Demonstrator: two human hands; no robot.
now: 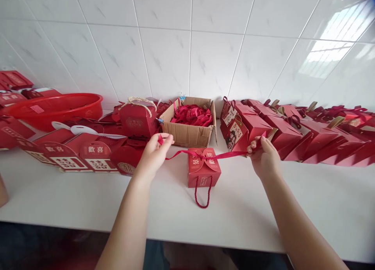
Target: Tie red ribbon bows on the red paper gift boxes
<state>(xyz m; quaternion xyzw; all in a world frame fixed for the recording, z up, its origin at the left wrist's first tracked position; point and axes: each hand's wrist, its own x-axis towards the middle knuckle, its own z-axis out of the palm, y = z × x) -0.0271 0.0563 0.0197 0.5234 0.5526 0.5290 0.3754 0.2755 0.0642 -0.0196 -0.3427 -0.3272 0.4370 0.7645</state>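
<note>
A small red gift box (pixel 204 172) stands on the white table, its dark red cord handle hanging toward the front edge. Across its top runs a red ribbon (pixel 231 155), crossed at the middle of the lid. My left hand (pixel 156 152) pinches one ribbon end to the left of the box. To the right, my right hand (pixel 263 154) has its fingers closed on the other end. The ribbon is drawn out to both sides, straighter on the right and a little wavy on the left. Neither hand touches the box.
Behind the box sits a cardboard box (pixel 187 134) full of red ribbons. Rows of red boxes (pixel 283 135) line the right. More red boxes (pixel 96 151) and a red plastic basin (pixel 58 109) are on the left. A tiled wall (pixel 164 51) bounds the table (pixel 234 211).
</note>
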